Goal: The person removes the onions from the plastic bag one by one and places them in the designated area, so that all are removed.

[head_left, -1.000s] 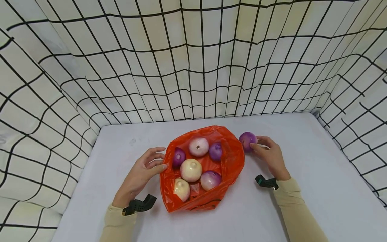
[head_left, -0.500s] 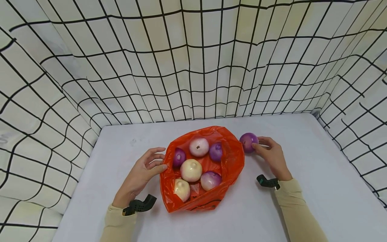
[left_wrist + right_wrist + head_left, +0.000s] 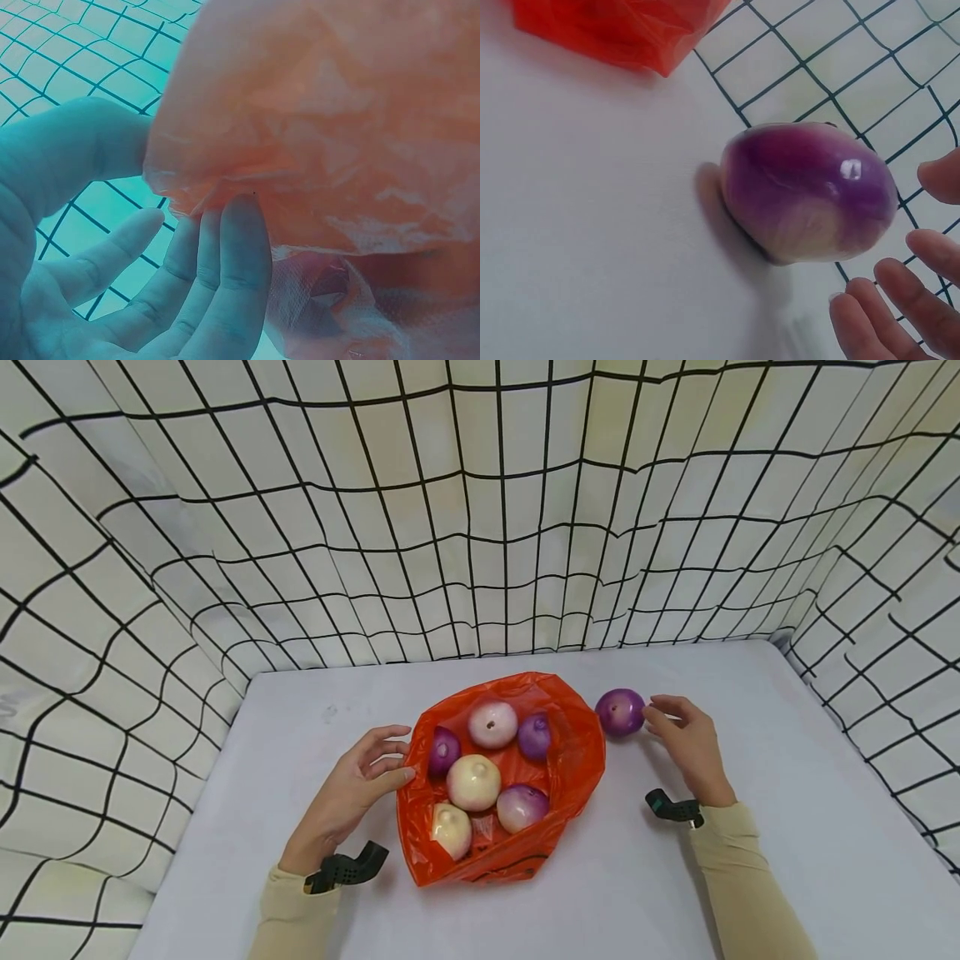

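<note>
Drawing back from the loose purple onion (image 3: 620, 712), the right hand (image 3: 692, 745) is now hovering farther out to the right of the red bag (image 3: 579, 752) than it was half a second ago. Its fingers and thumb are spreading loosely and gripping nothing, a narrow gap showing between them and the onion in the right wrist view. That onion is resting on the white table (image 3: 562, 902), just beside the bag's right edge. At the bag's left side, the left hand (image 3: 347, 795) is staying put and holding the rim, its thumb lying over the edge and its fingers bending against the outside of the plastic. Within the bag, six more onions are sitting: a whitish onion (image 3: 492, 724) toward the far side, a violet onion (image 3: 535, 735) at far right, a dark purple onion (image 3: 445, 748) by the left wall, a cream onion (image 3: 474, 782) in the middle, a second cream onion (image 3: 452, 831) at near left and a purple-and-white onion (image 3: 523, 807) at near right. Beyond the bag, a black-lined white backdrop (image 3: 483, 556) is rising.
</note>
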Available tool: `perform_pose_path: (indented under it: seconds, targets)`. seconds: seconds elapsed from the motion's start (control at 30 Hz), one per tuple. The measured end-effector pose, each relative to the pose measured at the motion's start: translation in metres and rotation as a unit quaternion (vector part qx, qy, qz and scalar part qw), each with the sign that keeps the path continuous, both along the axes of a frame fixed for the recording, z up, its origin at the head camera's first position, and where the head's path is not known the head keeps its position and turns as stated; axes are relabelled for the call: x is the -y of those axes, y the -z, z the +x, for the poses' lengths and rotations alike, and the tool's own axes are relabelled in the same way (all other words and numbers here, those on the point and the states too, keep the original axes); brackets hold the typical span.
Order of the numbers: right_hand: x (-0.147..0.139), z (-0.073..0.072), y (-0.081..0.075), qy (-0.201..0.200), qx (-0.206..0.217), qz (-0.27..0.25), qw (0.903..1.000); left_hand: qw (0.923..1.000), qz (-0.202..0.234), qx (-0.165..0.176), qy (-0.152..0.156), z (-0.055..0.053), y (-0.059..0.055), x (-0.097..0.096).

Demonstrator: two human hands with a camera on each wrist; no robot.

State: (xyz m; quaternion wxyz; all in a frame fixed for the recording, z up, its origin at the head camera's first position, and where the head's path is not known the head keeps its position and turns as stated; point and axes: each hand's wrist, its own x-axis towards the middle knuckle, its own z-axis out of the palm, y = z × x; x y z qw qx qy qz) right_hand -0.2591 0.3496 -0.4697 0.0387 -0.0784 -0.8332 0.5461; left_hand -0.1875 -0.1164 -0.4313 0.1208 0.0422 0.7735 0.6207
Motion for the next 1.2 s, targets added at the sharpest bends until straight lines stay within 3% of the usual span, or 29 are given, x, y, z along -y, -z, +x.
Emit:
perform_pose_path:
  seconds: [0.13, 0.37, 0.53, 0.87, 1.2]
  targets:
    - [-0.002, 0.001, -0.005, 0.020, -0.021, 0.012, 0.9995, 1.0000, -0.005, 0.000, -0.002, 0.000, -0.001, 0.000]
    - [0.000, 0.008, -0.023, 0.051, -0.020, 0.043, 0.9976, 1.0000, 0.000, -0.001, 0.002, 0.000, 0.000, 0.001]
    - [0.008, 0.014, -0.036, 0.052, -0.031, 0.045, 0.9972, 1.0000, 0.005, -0.001, 0.003, 0.000, 0.000, 0.001]
    - [0.035, 0.028, -0.057, -0.009, -0.108, 0.042, 0.9932, 1.0000, 0.001, -0.004, -0.003, 0.000, -0.001, 0.002]
    - [0.062, 0.032, -0.070, -0.090, -0.138, 0.072, 0.9837, 1.0000, -0.002, -0.007, 0.002, -0.001, 0.000, 0.000]
